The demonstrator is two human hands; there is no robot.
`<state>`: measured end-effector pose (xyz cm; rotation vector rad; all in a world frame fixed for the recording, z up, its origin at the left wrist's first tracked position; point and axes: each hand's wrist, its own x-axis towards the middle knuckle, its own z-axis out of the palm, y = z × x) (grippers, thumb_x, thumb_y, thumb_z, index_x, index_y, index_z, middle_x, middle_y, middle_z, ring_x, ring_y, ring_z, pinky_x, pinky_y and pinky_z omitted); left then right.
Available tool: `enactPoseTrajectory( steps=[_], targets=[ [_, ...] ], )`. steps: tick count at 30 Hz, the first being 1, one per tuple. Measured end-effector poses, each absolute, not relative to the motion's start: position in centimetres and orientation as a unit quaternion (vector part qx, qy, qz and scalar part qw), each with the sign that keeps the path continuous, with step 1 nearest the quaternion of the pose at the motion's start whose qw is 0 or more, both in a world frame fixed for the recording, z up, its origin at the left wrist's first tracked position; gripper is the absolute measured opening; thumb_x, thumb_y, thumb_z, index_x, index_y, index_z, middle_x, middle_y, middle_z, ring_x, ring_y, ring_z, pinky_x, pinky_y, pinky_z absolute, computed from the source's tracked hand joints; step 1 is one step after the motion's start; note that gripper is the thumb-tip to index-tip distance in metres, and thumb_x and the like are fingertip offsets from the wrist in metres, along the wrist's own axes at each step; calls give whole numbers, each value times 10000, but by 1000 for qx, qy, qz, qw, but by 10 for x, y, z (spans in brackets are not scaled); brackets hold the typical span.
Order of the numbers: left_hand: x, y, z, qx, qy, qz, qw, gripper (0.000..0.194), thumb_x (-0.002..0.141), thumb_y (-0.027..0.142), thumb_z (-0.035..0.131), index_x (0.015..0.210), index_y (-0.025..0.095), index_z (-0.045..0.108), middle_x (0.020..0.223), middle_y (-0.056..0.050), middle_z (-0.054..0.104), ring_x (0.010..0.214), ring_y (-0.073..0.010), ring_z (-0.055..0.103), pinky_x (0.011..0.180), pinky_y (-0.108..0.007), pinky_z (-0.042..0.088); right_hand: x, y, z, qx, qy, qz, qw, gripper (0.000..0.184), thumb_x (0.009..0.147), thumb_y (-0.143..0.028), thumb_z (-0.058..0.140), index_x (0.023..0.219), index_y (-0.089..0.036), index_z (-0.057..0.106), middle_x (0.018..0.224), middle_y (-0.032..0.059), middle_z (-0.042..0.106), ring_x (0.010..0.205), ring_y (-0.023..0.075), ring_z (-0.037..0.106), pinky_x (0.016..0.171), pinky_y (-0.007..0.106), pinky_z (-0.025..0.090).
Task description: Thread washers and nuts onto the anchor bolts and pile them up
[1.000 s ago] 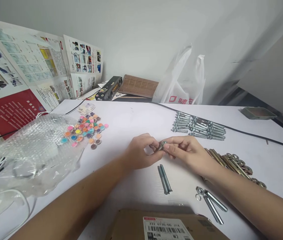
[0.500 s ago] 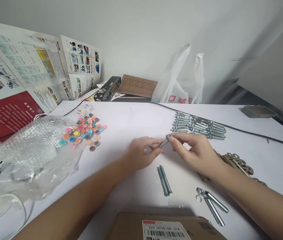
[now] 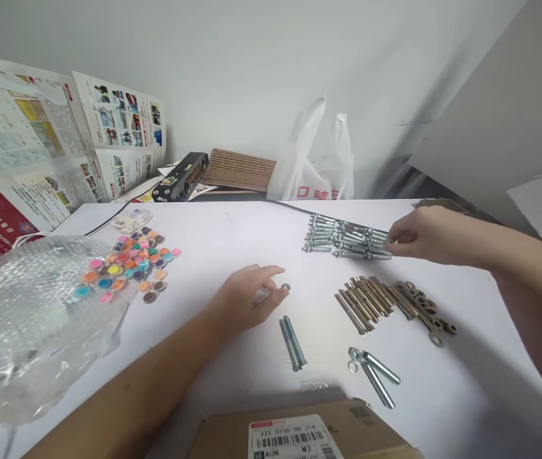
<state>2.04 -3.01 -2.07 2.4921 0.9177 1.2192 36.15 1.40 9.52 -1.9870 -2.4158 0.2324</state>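
Note:
My right hand [image 3: 421, 236] reaches to the back right, its thumb and fingers pinched at the end of a silver expansion bolt [image 3: 369, 255] along the edge of a pile of similar bolts [image 3: 323, 233]. Part of the grip is hidden. Over the middle of the table my left hand [image 3: 249, 296] has thumb and index finger apart. A small hex nut [image 3: 286, 287] shows right at its thumb tip; whether thumb and nut touch, I cannot tell. Two silver screws [image 3: 292, 344] lie side by side in front of this hand.
Brass-coloured sleeves [image 3: 364, 303] and washers [image 3: 436, 340] lie to the right. Nearer are two silver rods [image 3: 379, 382], a nut [image 3: 354, 354] and a ring [image 3: 352, 367]. A cardboard box [image 3: 223, 433] stands in front. Coloured discs [image 3: 132, 258] and bubble wrap [image 3: 36, 299] occupy the left.
Both hands were together over the middle on a bolt. My right hand has moved away to the bolt pile, and my left fingers have parted. The view has shifted to the right.

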Motion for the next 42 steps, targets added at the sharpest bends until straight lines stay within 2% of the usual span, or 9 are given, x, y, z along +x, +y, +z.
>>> enactPoseTrajectory(
  steps=[2,4,18,23,28,31,33,38,42],
  targets=[
    [20,-29,-19,848,318,410,107,251,885,255,563,1116,158,563,737,-11,696,683,-149,622,659,-290,509,377,22,83,-632,-760,88,-124,238,755,-326,566,640,-139,656,542,14,545,473,73,401,504,289,267],
    [19,-29,-19,848,322,406,110,238,885,253,560,1103,158,570,722,-10,687,681,-149,621,660,-291,511,380,25,68,-622,-757,98,-175,171,742,-283,555,662,-169,654,596,26,581,483,101,434,491,282,286],
    [16,-26,-21,847,352,377,128,205,895,257,539,1053,151,615,765,-17,697,703,-140,661,698,-274,532,382,-38,41,-687,-723,-33,-66,400,946,-471,364,847,-163,600,688,92,632,605,202,547,571,317,339],
    [17,-26,-20,847,361,368,131,203,897,266,533,1038,150,621,766,-19,696,706,-140,653,684,-267,523,413,-99,54,-714,-697,63,-24,391,907,-522,469,722,-211,617,622,123,610,499,184,519,528,365,360],
    [16,-26,-17,857,359,348,123,158,901,256,503,874,159,624,688,-7,634,624,-115,573,599,-239,455,388,-150,42,-635,-737,228,-19,300,907,-505,484,896,-255,649,587,85,596,459,182,538,437,316,366],
    [13,-26,-15,882,339,309,111,323,898,242,459,584,167,459,527,11,459,501,-104,415,503,-254,333,358,-165,27,-612,-779,134,11,427,864,-555,527,1103,-205,583,622,51,609,468,191,568,432,298,372],
    [11,-27,-13,905,311,262,126,354,876,226,438,536,174,353,491,13,374,474,-109,341,490,-273,286,342,-167,17,-576,-815,67,14,507,850,-595,521,1127,-171,532,652,41,616,491,208,590,436,294,360],
    [12,-32,-5,940,273,124,160,288,783,268,489,543,174,359,504,0,426,488,-126,355,513,-288,293,313,-155,-1,-523,-852,15,0,368,926,-514,434,1072,-177,449,658,14,604,495,210,598,433,280,283],
    [14,-32,-3,939,280,110,167,315,796,317,502,548,175,371,501,0,437,493,-130,373,518,-289,303,291,-143,-7,-512,-859,-13,-13,322,954,-468,386,1040,-165,454,577,-2,561,420,202,547,421,281,162]
  ],
)
